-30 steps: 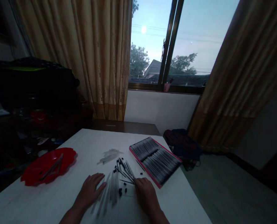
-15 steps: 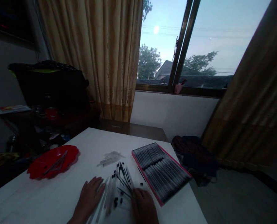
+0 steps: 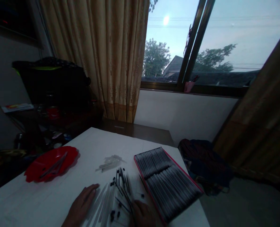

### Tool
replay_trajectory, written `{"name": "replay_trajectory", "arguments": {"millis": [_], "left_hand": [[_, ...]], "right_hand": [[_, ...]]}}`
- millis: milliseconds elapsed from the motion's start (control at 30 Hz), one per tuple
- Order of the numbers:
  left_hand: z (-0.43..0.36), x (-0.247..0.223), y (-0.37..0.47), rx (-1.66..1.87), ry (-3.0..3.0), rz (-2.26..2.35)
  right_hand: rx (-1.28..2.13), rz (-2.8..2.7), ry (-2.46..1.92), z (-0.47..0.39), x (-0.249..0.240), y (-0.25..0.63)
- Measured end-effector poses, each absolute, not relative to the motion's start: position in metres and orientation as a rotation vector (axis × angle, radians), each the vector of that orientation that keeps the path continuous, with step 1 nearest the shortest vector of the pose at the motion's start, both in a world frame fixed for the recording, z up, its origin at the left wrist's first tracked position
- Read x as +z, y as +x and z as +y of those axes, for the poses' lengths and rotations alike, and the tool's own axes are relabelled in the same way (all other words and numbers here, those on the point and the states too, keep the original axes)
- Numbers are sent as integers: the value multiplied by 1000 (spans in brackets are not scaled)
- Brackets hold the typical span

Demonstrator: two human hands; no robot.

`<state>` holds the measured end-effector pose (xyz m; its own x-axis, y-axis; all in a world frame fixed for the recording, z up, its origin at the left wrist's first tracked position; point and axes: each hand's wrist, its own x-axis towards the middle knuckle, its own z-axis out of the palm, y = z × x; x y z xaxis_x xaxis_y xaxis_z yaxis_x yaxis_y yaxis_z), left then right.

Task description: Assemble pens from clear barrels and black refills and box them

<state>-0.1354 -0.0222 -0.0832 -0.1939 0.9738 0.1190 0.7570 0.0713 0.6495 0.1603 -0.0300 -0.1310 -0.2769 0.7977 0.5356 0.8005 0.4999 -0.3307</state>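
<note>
My left hand (image 3: 82, 203) rests on the white table, its fingers stretched along a bundle of clear plastic tubes (image 3: 104, 201). Curled at the near end of several thin dark rods (image 3: 123, 186), my right hand (image 3: 143, 214) seems to pinch at least one; its fingertips are dim and partly hidden. Small black caps (image 3: 112, 214) are scattered among tubes and rods. To the right lies a shallow red-edged box (image 3: 169, 186), filled with two rows of clear, dark-ended sticks. Shorter clear pieces (image 3: 110, 162) form a small pile farther back.
A red scalloped plate (image 3: 70, 154) with a few clear pieces stands on the left of the white table (image 3: 57, 201). Behind are a cluttered dark desk, a curtain (image 3: 118, 63) and a window. Dark cloth (image 3: 206, 160) lies past the table's right edge.
My view has shifted slightly. My left hand has drawn back down and left, its fingers closer together. The right hand sits a little lower, still at the dark rods.
</note>
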Motion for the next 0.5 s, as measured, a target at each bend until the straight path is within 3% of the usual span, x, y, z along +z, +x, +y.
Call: {"name": "replay_trajectory", "arguments": {"millis": [267, 500], "left_hand": [[-28, -46, -123, 807, 1605, 2034], [-63, -67, -65, 393, 1819, 2456]], "right_hand": [[30, -2111, -1383, -33, -103, 153], [-12, -2216, -1653, -24, -61, 147]]}}
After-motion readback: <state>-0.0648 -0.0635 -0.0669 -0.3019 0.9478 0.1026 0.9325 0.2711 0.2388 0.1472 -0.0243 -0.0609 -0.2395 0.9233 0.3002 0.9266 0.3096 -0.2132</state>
